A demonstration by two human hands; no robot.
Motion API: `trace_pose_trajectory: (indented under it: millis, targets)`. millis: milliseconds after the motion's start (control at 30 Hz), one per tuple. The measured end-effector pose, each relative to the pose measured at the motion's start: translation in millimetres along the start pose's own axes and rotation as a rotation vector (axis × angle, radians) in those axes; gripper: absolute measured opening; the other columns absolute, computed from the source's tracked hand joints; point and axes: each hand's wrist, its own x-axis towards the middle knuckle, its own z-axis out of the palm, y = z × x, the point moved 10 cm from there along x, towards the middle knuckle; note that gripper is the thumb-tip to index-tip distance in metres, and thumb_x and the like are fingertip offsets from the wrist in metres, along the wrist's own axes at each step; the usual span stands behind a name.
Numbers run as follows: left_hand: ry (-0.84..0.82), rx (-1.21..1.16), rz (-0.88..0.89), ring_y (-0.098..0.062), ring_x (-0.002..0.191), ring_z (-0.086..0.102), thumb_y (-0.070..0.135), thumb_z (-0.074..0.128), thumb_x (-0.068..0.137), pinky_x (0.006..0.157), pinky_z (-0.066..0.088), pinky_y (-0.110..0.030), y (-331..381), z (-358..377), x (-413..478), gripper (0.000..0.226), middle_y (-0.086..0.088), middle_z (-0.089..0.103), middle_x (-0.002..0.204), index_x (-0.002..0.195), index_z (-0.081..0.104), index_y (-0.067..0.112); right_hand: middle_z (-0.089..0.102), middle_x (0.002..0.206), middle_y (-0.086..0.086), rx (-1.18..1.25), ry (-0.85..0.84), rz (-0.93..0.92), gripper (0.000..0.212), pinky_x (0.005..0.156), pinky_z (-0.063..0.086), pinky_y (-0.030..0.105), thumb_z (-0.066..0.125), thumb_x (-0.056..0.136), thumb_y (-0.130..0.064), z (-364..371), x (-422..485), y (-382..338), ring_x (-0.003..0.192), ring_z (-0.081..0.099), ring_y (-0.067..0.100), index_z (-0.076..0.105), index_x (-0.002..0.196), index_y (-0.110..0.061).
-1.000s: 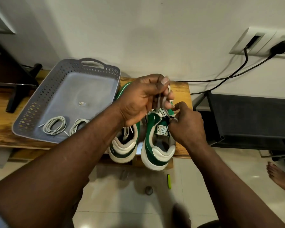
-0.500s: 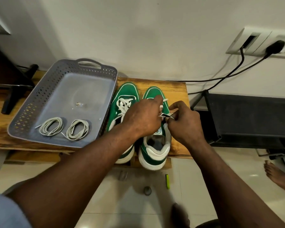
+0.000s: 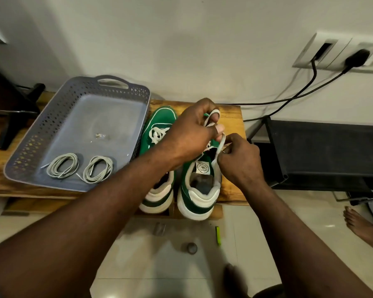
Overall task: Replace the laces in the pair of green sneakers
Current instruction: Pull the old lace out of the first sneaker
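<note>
Two sneakers (image 3: 199, 196) stand side by side on a wooden bench (image 3: 232, 112), heels toward the person. Both hands work over the right-hand one. The left hand (image 3: 190, 132) has its fingers curled and pinches a loop of white lace (image 3: 221, 144) above the tongue. The right hand (image 3: 239, 160) pinches the lace lower down, beside the tongue. The hands hide most of that sneaker's front. Two coiled laces (image 3: 63, 165) lie in one grey tray (image 3: 78, 89), just left of the sneakers. Two black cables (image 3: 310, 82) run to a wall socket (image 3: 332, 50). One black rack (image 3: 323, 151) stands to the right, and one bare foot (image 3: 362, 229) rests on the floor.
</note>
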Motion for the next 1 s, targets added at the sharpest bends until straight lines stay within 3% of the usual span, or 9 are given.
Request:
trace_pose_trajectory:
  millis: [167,267,400,500,600,667,833,900,1000]
  targets:
    - [0.185,0.424,0.002,-0.017,0.095,0.065,0.006,0.061,0.096,0.074,0.053,-0.034,-9,-29,4,0.028,0.003,0.065,0.107,0.119,0.059,0.023,0.07,0.08,-0.006,0.024,0.002,0.028,0.018,0.062,0.055,0.028,0.072,0.088,-0.02,0,2,2,0.072,0.065,0.008,0.071,0.106,-0.021]
    - [0.246,0.637,-0.038,-0.028,0.128,0.052,0.017,0.068,0.089,0.099,0.051,-0.043,-16,-36,4,0.06,-0.008,0.051,0.143,0.147,0.049,0.018,0.071,0.083,-0.003,0.031,-0.005,0.026,0.015,0.062,0.058,0.035,0.068,0.086,-0.023,-1,3,2,0.074,0.067,0.015,0.063,0.1,-0.027]
    - [0.174,0.837,-0.117,-0.036,0.15,0.029,0.03,0.074,0.086,0.118,0.039,-0.05,-17,-32,-3,0.077,-0.009,0.024,0.168,0.155,0.044,0.018,0.071,0.099,-0.003,-0.04,-0.016,-0.038,0.021,0.069,0.06,0.038,0.068,0.087,-0.027,0,0,-7,0.084,0.067,0.017,0.061,0.107,-0.031]
    - [0.16,1.018,-0.043,-0.035,0.143,0.036,0.037,0.073,0.087,0.113,0.039,-0.053,-5,-28,-6,0.057,-0.007,0.038,0.16,0.139,0.061,0.018,0.063,0.124,0.0,-0.094,-0.029,-0.122,0.03,0.083,0.058,0.04,0.066,0.089,-0.021,4,-2,-19,0.106,0.063,0.022,0.068,0.118,-0.03]
    - [0.079,0.995,0.015,-0.025,0.117,0.056,0.052,0.072,0.088,0.098,0.052,-0.049,-4,-15,-7,0.034,0.0,0.067,0.116,0.11,0.074,0.026,0.054,0.136,0.0,-0.139,-0.073,-0.153,0.032,0.082,0.05,0.031,0.062,0.094,-0.017,13,-4,-22,0.116,0.058,0.02,0.071,0.123,-0.028]
    - [-0.003,0.937,-0.036,-0.023,0.095,0.066,0.049,0.075,0.086,0.085,0.059,-0.043,-14,-6,-8,0.024,0.001,0.071,0.094,0.097,0.074,0.028,0.052,0.135,-0.001,-0.176,-0.084,-0.176,0.032,0.079,0.046,0.029,0.062,0.095,-0.016,16,-5,-23,0.115,0.058,0.019,0.072,0.124,-0.027]
    - [0.029,0.924,-0.092,-0.023,0.082,0.068,0.032,0.076,0.088,0.076,0.063,-0.042,-27,-8,-5,0.011,-0.002,0.071,0.088,0.092,0.076,0.021,0.051,0.136,0.001,-0.164,-0.112,-0.203,0.029,0.082,0.05,0.031,0.063,0.098,-0.013,21,-5,-23,0.115,0.058,0.021,0.073,0.123,-0.024]
    - [0.076,0.867,-0.133,-0.021,0.079,0.069,0.025,0.075,0.088,0.076,0.064,-0.042,-32,-16,-2,0.006,-0.001,0.073,0.086,0.088,0.078,0.019,0.051,0.132,-0.002,-0.138,-0.108,-0.196,0.016,0.081,0.048,0.031,0.068,0.098,-0.027,18,-3,-22,0.111,0.057,0.018,0.073,0.113,-0.025]
    - [0.113,0.762,-0.205,-0.02,0.08,0.07,0.024,0.077,0.089,0.077,0.064,-0.04,-41,-27,1,0.007,0.0,0.075,0.087,0.088,0.08,0.018,0.051,0.121,-0.007,-0.093,-0.067,-0.123,0.029,0.079,0.046,0.031,0.074,0.09,-0.054,8,1,-13,0.102,0.053,0.012,0.069,0.095,-0.025]
